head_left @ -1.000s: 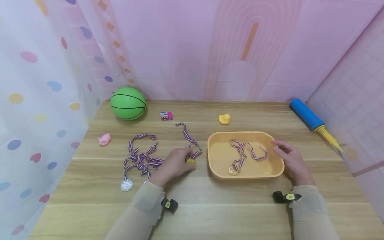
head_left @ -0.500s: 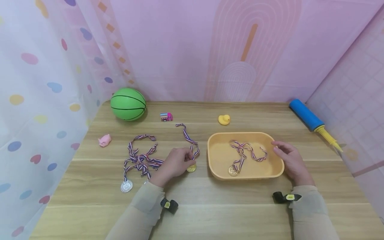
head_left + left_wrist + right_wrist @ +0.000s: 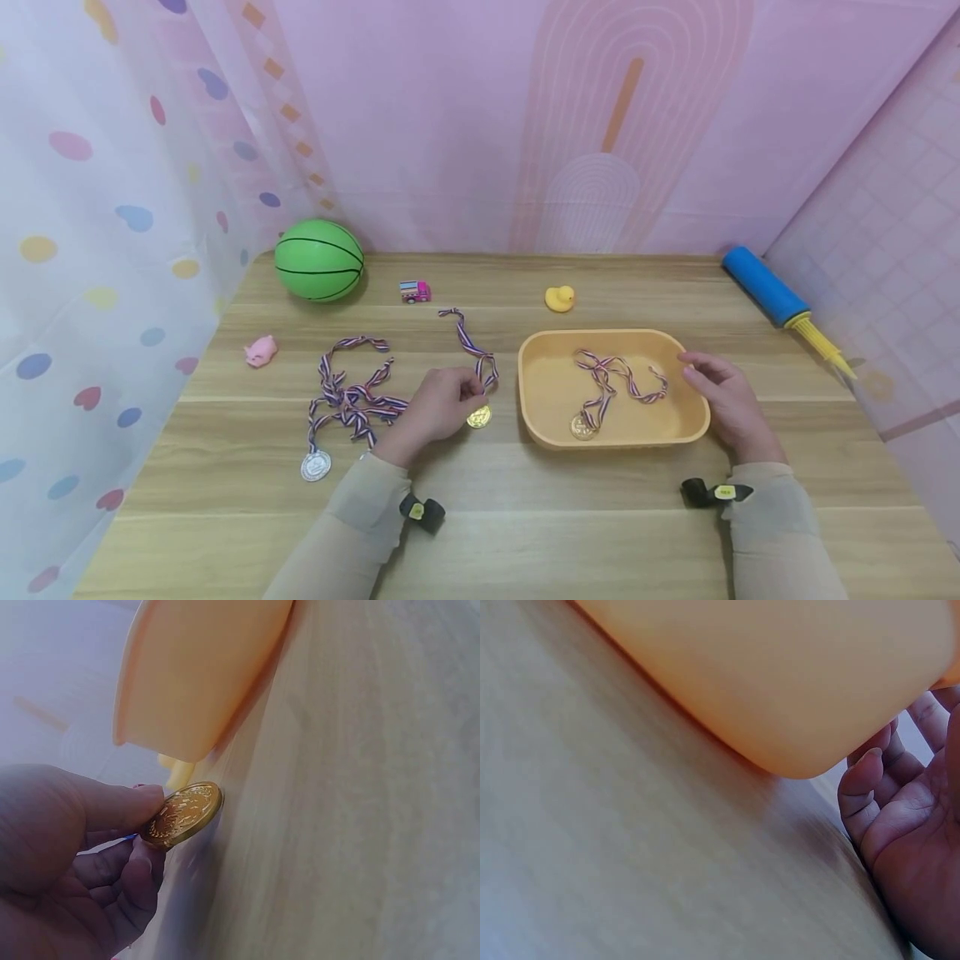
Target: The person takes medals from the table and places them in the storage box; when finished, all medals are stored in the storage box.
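Note:
My left hand (image 3: 444,404) pinches a gold medal (image 3: 185,814) at its edge between thumb and fingers, low over the wooden table, left of an orange plastic basin (image 3: 617,442). The medal's striped ribbon (image 3: 468,340) trails away behind the hand. My right hand (image 3: 731,408) holds the basin's right rim with thumb and fingertips; in the right wrist view its other fingers (image 3: 861,776) are bent beside the basin wall. Inside the basin lies another gold medal (image 3: 584,426) with its ribbon spread out.
Left of my left hand lie tangled striped ribbons (image 3: 348,400) and a silver medal (image 3: 316,466). Around them are a pink toy pig (image 3: 261,352), a green ball (image 3: 319,260), and a toy truck (image 3: 415,292). A yellow duck (image 3: 559,298) sits behind the basin; a blue pump (image 3: 768,287) lies far right.
The left hand's fingers have shifted slightly on the gold medal, which now shows more of its face below the fingertips. The right hand and basin have stayed in place.

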Tool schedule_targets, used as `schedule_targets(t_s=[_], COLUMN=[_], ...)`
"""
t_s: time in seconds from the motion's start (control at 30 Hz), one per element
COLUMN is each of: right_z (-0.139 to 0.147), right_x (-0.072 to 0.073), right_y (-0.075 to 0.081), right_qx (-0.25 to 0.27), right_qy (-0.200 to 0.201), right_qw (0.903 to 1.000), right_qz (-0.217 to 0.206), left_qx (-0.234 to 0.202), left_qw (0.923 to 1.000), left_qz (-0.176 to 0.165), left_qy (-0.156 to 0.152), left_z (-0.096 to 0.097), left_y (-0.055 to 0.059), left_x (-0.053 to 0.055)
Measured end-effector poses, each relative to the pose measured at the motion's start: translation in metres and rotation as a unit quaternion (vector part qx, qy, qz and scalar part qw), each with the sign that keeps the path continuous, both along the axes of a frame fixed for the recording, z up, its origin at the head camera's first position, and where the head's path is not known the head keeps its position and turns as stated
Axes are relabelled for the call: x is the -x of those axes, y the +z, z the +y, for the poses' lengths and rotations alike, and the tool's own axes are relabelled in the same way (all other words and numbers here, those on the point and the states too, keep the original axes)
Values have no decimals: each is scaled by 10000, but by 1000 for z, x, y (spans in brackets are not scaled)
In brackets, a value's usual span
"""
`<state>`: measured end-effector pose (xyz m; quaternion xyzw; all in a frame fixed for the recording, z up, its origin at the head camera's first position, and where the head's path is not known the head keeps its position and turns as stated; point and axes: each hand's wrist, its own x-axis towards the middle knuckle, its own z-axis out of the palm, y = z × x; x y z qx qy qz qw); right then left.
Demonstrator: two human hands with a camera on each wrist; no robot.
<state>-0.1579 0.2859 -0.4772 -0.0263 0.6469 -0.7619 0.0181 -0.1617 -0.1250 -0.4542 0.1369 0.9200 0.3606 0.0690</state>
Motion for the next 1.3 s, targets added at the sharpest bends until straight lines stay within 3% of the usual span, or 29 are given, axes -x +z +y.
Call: schedule_targets(t_s=[0.3, 0.8, 1.1, 1.3], right_z=[-1, 1, -1, -1], right_x=[0, 1, 2, 0], right_y=[0, 0, 1, 1], right_qx=[35, -158, -296, -303], right_qy=[-25, -33, -119, -141], right_qw=[10000, 9998, 9995, 9994], right_qz=[23, -68, -5, -31], left_qx=[-134, -618, -1094, -1348], left_qw=[9999, 9976, 9925, 9891], left_qz=[29, -61, 53, 300], left_qy=[14, 300, 541, 504], left_z=[0, -2, -2, 6], left_y=[1, 15, 35, 48], left_x=[0, -2, -7, -6])
